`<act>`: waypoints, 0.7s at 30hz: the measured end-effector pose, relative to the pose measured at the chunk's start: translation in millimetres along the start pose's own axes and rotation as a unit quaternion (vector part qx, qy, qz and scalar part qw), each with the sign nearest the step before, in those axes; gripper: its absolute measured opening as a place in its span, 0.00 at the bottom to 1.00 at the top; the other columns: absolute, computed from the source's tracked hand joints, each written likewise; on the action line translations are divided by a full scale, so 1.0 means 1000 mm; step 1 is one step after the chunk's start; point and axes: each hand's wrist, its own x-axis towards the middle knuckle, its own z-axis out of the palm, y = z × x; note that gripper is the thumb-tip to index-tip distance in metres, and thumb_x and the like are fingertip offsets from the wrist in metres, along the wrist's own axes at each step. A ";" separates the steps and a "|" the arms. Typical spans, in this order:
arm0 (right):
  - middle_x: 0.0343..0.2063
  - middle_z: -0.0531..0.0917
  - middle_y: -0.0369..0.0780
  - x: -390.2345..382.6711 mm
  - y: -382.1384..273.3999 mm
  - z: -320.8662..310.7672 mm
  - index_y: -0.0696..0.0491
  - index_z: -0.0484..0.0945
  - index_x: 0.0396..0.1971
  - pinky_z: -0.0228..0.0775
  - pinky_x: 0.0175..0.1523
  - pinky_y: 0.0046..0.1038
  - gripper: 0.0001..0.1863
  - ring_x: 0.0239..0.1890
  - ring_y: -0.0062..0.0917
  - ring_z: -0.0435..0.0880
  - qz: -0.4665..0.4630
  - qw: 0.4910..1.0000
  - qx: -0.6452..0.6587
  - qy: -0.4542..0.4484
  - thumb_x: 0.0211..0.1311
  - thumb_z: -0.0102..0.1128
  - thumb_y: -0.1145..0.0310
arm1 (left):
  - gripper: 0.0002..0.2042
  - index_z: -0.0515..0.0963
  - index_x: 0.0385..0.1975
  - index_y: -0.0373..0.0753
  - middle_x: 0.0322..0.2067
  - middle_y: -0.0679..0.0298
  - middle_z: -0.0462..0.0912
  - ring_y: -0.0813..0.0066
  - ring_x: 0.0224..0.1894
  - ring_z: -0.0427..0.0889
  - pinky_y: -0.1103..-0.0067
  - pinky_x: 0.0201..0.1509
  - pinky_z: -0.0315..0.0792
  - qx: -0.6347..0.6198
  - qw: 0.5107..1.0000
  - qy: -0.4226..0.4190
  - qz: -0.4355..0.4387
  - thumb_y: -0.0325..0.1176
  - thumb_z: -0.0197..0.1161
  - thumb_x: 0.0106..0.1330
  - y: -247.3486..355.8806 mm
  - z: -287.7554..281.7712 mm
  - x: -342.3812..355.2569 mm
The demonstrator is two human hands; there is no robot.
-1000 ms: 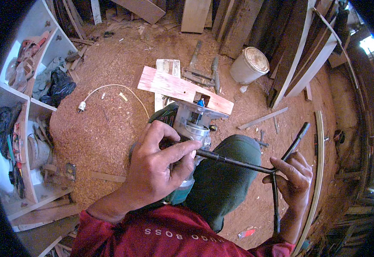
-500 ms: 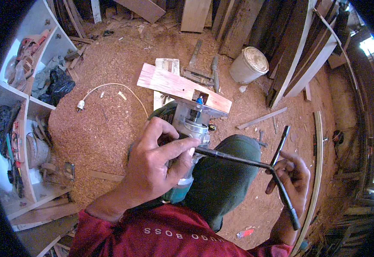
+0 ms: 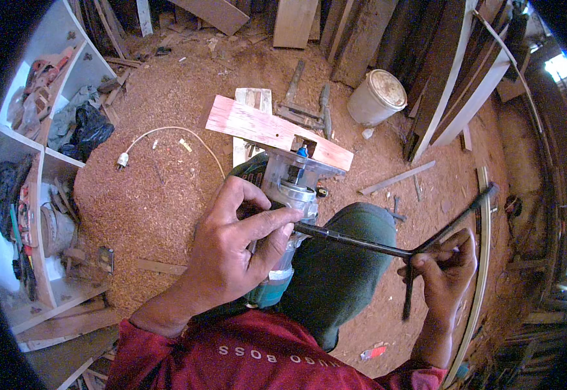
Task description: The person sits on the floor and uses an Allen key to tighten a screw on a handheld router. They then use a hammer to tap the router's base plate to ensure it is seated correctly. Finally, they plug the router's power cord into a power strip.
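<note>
A black three-armed socket wrench (image 3: 368, 243) spans from my left hand to my right. With thumb and forefinger, my left hand (image 3: 228, 237) closes around the end of its long arm, against the side of a trim router (image 3: 296, 195). My right hand (image 3: 449, 266) is closed at the hub, where the other two arms branch off. Between my legs, the router stands with its teal end (image 3: 270, 290) toward me. A blue-tipped bit (image 3: 303, 151) shows in the opening of the reddish wooden board (image 3: 251, 123) at its base. My left fingers hide the wrench tip.
A corded plug (image 3: 123, 159) lies on the sawdust floor at left. Beyond the board are a clamp-like metal tool (image 3: 324, 110) and a lidded white bucket (image 3: 377, 97). Shelves (image 3: 39, 156) with tools and bags stand at left; planks (image 3: 459, 97) lean at right.
The wrench has turned about its long arm, so its two other arms have swung to new angles. My right hand has shifted with them; my left hand stays in place.
</note>
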 end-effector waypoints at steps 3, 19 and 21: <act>0.21 0.81 0.46 -0.003 -0.006 0.011 0.64 0.72 0.42 0.76 0.18 0.27 0.14 0.15 0.29 0.81 0.034 0.997 0.044 0.051 0.57 0.64 0.81 | 0.11 0.85 0.40 0.41 0.32 0.59 0.72 0.65 0.34 0.76 0.73 0.36 0.74 0.016 0.999 0.003 0.034 0.28 0.66 0.58 -0.003 0.001 -0.001; 0.26 0.82 0.45 0.003 -0.008 -0.007 0.57 0.79 0.33 0.78 0.23 0.25 0.14 0.29 0.30 0.85 -0.160 0.980 -0.109 -0.054 0.47 0.76 0.73 | 0.11 0.86 0.42 0.42 0.33 0.58 0.72 0.64 0.37 0.76 0.73 0.38 0.73 -0.022 1.000 -0.010 0.009 0.30 0.66 0.60 -0.007 -0.003 -0.002; 0.24 0.82 0.47 -0.008 -0.011 0.000 0.59 0.73 0.32 0.78 0.19 0.26 0.15 0.22 0.29 0.84 0.022 0.999 0.045 0.018 0.50 0.73 0.76 | 0.11 0.85 0.42 0.42 0.34 0.58 0.71 0.65 0.37 0.76 0.73 0.39 0.73 -0.019 1.000 -0.010 0.009 0.30 0.66 0.60 -0.006 -0.001 -0.003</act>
